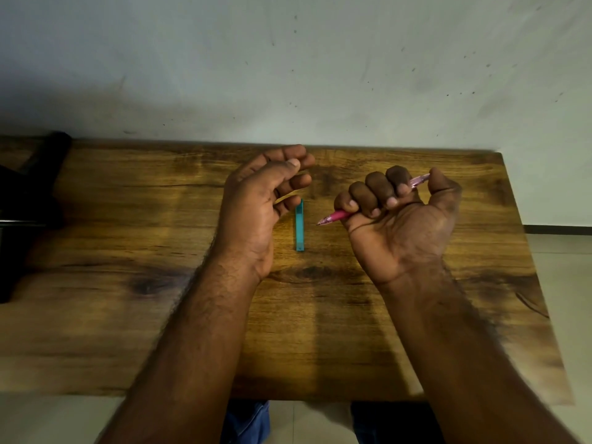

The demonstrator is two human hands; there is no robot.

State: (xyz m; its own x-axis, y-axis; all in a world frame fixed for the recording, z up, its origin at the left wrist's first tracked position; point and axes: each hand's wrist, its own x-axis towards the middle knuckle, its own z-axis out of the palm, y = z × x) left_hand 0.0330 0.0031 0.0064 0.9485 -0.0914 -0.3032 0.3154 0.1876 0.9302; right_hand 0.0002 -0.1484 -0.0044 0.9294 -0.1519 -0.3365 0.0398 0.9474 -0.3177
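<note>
My right hand (400, 219) is turned palm up and grips a pink pen (336, 216) in its fist. The pen's tip points left and its clear pink end sticks out past the thumb. A slim teal case (300, 226) lies flat on the wooden table (128, 219) between my hands, running front to back. My left hand (259, 200) hovers just left of the case with its fingers loosely curled, holding nothing. Its little finger is close to the case's far end.
A dark object (28, 200) sits at the table's left edge. A pale wall stands right behind the table's far edge. The table's right edge drops to a tiled floor (563, 283). Blue trousers (250, 421) show below the front edge.
</note>
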